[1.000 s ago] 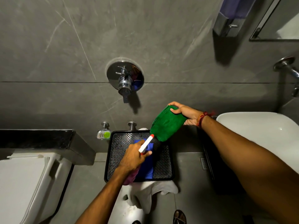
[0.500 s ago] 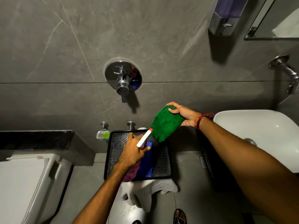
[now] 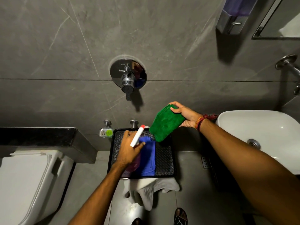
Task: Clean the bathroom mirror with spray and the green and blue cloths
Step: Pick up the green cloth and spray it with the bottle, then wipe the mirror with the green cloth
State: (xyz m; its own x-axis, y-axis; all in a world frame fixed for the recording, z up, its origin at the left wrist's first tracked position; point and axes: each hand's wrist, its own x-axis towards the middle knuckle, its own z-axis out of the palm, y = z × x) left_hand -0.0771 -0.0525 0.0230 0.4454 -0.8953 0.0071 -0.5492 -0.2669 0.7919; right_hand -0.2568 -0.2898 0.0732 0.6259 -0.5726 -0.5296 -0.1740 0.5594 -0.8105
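My right hand (image 3: 185, 115) holds a folded green cloth (image 3: 164, 125) up over the far right corner of a black tray (image 3: 165, 159). My left hand (image 3: 129, 150) grips a spray bottle (image 3: 137, 135), of which only the white head with a red tip shows, pointing up and away. A blue cloth (image 3: 148, 158) lies in the tray just right of my left hand. A dark purple cloth (image 3: 132, 165) lies partly under my left wrist. The mirror's (image 3: 279, 18) corner shows at top right.
The tray rests on a stool draped with a white towel (image 3: 149, 190). A white toilet (image 3: 27, 184) stands left, a white sink (image 3: 263, 137) right. A chrome wall tap (image 3: 128, 78) and a soap dispenser (image 3: 233, 15) hang on the grey wall. Sandalled feet (image 3: 180, 216) are below.
My left hand has lifted the spray bottle slightly and shifted left, uncovering more of the blue cloth. My right hand has raised the green cloth a little to the right.
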